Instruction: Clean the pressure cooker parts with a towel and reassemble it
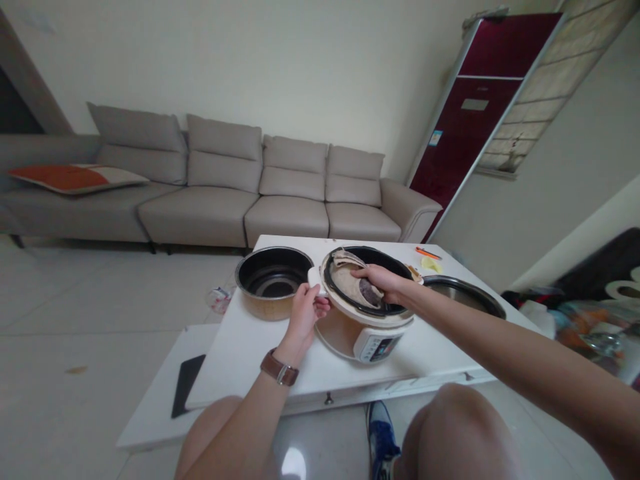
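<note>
A white electric cooker (340, 337) with a control panel (379, 347) on its front stands tilted on the white table. My left hand (304, 313) grips the white side handle (315, 280) at the cooker's left. Over the cooker's black rim, my right hand (383, 280) is closed on a beige and dark cloth (350, 280), which lies against the rim and the opening. The cloth hides part of the inside. Left of the cooker sits a round inner pot (267, 310), dark inside and golden outside. A dark-rimmed round lid or pan (465, 293) lies behind my right forearm.
On the white table (240, 360), an orange utility knife (429, 253) and a yellow scrap (431, 265) lie at the far right. A grey sofa (285, 220) stands behind. A lower white surface with a black flat object (187, 385) is at the left. Bagged items (595, 333) are piled at right.
</note>
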A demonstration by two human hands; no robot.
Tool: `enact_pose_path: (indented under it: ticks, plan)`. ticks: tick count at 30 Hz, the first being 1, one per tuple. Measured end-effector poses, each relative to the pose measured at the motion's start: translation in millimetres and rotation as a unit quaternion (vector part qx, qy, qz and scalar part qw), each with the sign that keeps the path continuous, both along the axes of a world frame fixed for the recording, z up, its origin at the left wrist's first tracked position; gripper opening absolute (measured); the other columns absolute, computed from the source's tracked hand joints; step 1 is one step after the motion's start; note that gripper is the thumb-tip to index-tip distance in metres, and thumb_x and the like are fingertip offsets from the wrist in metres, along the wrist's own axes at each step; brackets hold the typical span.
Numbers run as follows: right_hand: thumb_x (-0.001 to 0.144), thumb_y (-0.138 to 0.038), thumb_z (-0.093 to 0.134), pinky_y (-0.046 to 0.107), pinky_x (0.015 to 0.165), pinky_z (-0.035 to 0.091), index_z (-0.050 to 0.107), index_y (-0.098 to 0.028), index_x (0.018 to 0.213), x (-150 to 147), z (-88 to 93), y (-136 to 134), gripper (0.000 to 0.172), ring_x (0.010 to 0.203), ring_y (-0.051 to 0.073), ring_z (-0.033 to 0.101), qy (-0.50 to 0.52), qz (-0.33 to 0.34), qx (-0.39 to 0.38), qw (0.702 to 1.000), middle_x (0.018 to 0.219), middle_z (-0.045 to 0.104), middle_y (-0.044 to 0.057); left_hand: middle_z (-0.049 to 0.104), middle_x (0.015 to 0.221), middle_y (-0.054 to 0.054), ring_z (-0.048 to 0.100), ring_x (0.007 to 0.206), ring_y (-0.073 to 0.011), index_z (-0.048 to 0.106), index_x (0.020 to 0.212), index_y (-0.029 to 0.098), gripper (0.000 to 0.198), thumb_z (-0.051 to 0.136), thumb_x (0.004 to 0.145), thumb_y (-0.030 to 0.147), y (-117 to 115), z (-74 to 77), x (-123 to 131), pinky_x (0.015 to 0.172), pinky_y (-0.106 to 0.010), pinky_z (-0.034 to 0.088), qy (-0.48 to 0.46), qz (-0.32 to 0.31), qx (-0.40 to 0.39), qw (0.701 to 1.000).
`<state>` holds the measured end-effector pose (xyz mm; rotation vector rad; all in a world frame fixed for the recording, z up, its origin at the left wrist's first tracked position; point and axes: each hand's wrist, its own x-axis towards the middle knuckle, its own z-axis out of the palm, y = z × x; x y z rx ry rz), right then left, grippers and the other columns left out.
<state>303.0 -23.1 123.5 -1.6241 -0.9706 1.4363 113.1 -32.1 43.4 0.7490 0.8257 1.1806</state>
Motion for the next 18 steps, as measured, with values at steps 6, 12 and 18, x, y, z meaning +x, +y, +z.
enact_pose_path:
  ticks: [6,12,18]
  plan:
    - [0.089,-0.02,0.063,0.027,0.055,0.059,0.069,-0.013,0.089,-12,0.9,-3,0.009,0.059,0.018,0.072,-0.004,0.055,-0.037,0.998,0.074,0.077,0.008,0.062,0.058,0.004,0.058,0.051,-0.0083,0.049,0.082,0.021,0.039,0.076,0.07,0.046,1,-0.4,2,0.049,-0.017,0.039,-0.003,0.001,-0.001,1.0]
    - [0.071,-0.015,0.077,0.023,0.063,0.059,0.07,-0.017,0.097,1,4.1,-5,0.027,0.068,0.018,0.073,-0.066,0.18,0.03,0.981,0.07,0.075,0.003,0.062,0.059,0.004,0.058,0.051,-0.0083,0.049,0.082,0.021,0.039,0.076,0.07,0.047,-1,0.3,0,0.049,-0.017,0.039,-0.003,-0.001,-0.001,1.0]
    - [0.064,-0.018,0.077,0.024,0.065,0.058,0.073,-0.018,0.102,44,32.4,-10,0.039,0.073,0.019,0.073,-0.136,0.303,-0.026,0.943,0.082,0.077,0.002,0.063,0.062,0.003,0.059,0.053,-0.0084,0.047,0.081,0.021,0.036,0.075,0.073,0.044,-2,0.6,-2,0.049,-0.016,0.039,-0.011,-0.006,0.001,1.0]
